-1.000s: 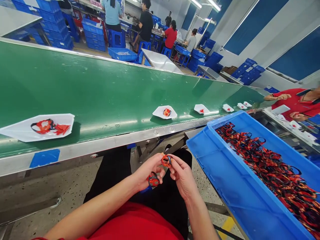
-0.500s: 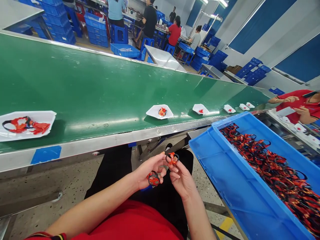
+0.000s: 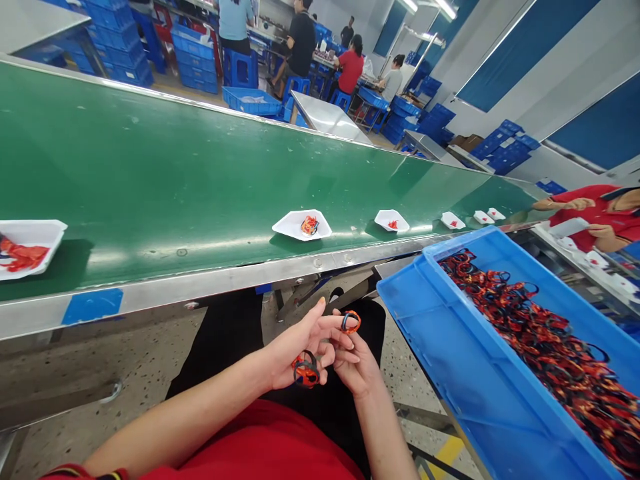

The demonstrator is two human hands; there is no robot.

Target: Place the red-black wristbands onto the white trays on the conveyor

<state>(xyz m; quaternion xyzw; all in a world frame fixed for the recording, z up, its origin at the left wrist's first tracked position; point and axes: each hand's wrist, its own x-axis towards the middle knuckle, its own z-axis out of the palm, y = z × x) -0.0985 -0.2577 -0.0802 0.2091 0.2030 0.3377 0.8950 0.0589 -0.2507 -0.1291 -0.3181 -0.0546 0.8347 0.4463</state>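
Note:
My left hand [image 3: 307, 337] is half closed, with a red-and-black looped band [image 3: 306, 369] held by its lower fingers against the palm. Its thumb and index finger are stretched out towards my right hand. A second looped band [image 3: 351, 322], orange-red and dark, sits at the left index fingertip and looks looped around it. My right hand [image 3: 359, 367] meets it from the right, fingers curled together just under this band; its exact grip is partly hidden. To the right stands a blue crate [image 3: 425, 320] heaped with many similar bands [image 3: 540, 333].
Ahead runs a green conveyor belt [image 3: 200, 173] with a metal edge [image 3: 240, 277]. White trays [image 3: 285, 227] with red pieces lie on it, one cut off [image 3: 55, 233] at the left. A co-worker in red [image 3: 595, 213] sits at the far right.
The trays on the belt have slid left. The band between my hands has turned and now shows as a ring at the left index fingertip. My left thumb has lifted away from it.

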